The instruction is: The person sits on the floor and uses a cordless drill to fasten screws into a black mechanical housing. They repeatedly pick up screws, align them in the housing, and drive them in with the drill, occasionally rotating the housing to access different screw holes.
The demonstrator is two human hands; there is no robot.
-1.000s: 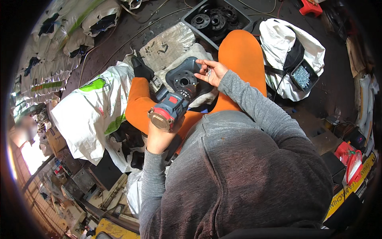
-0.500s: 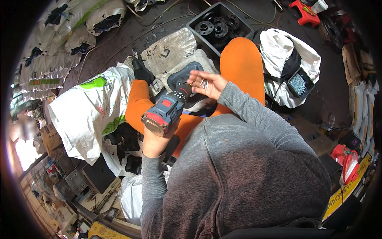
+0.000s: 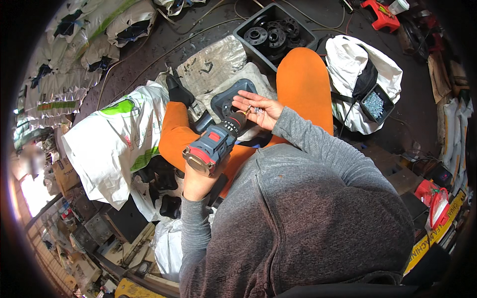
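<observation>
A blue-grey and red cordless drill point(image 3: 214, 141) is gripped by my left hand point(image 3: 198, 184), whose fingers are mostly hidden under its body. Its chuck points up and to the right, its tip close to the fingers of my right hand point(image 3: 270, 113). That hand is turned palm up, with a few small silver screws point(image 3: 256, 111) lying in it. Just beyond the drill's tip, a dark grey moulded plastic part point(image 3: 223, 101) rests on pale sacking between my legs. Whether the bit touches a screw I cannot make out.
At the far side stands a grey bin point(image 3: 309, 39) of black round parts. To the right, a small black box of screws point(image 3: 373, 105) sits against a white sack point(image 3: 343, 54). Another white sack point(image 3: 99, 149) lies left of my leg. Cables cross the dark floor.
The drill and my left hand have shifted slightly right and down. My right hand has turned more palm up, its fingers lower and the screws lying flatter in it.
</observation>
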